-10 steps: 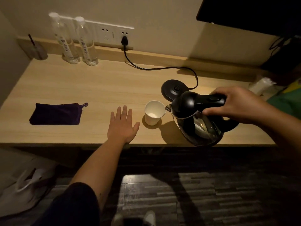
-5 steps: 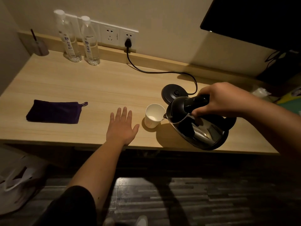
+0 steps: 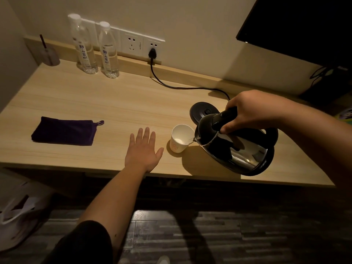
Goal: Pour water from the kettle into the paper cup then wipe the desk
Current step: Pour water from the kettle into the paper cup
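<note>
While the desk (image 3: 80,96) carries every item, its light wood surface spans the full view, with a wall socket strip (image 3: 141,45) above its rear ledge. At the right, the kettle (image 3: 238,149) is held off the desk and tilted left, its spout at the rim of the paper cup (image 3: 180,139). The right hand (image 3: 253,111) is closed around the black kettle handle from above. The left hand (image 3: 143,150) lies flat on the desk, fingers spread, holding nothing, just left of the cup. A dark folded cloth (image 3: 63,131) lies well apart at the left. 2 water bottles (image 3: 95,48) stand at the rear. The round kettle base (image 3: 202,111) sits behind the cup, its cord (image 3: 182,87) plugged into the socket. The cup stands upright near the front edge.
</note>
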Available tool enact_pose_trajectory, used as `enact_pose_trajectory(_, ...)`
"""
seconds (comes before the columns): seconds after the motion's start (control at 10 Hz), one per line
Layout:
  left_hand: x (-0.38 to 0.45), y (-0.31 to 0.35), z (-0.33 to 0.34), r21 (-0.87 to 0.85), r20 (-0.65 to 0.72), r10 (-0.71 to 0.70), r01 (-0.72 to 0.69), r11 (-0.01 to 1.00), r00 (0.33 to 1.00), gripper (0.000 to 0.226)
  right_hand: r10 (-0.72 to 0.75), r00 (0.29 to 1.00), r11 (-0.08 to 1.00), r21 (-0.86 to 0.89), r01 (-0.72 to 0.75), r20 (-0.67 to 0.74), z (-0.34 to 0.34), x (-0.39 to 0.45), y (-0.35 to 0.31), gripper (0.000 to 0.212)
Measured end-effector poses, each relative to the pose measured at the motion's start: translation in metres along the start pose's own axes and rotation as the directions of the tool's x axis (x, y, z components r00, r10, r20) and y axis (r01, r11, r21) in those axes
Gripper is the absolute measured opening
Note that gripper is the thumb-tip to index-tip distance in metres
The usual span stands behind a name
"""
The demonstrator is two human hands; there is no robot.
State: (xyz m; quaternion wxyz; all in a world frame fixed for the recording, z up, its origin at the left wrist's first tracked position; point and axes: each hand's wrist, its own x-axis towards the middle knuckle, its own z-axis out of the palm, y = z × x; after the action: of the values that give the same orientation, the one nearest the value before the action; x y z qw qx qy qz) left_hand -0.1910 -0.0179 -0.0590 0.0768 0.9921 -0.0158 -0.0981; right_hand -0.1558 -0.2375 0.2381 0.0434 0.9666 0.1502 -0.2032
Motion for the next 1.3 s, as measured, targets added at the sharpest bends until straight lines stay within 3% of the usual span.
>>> enact_pose_trajectory(1.3,0.000,0.000,0.001,-0.005,-0.003,-0.001,0.001,1.000,1.000,0.075,0.029,0.996,0.995,-0.095,-0.021,0.086,-0.015,0.025,-0.022,0.033)
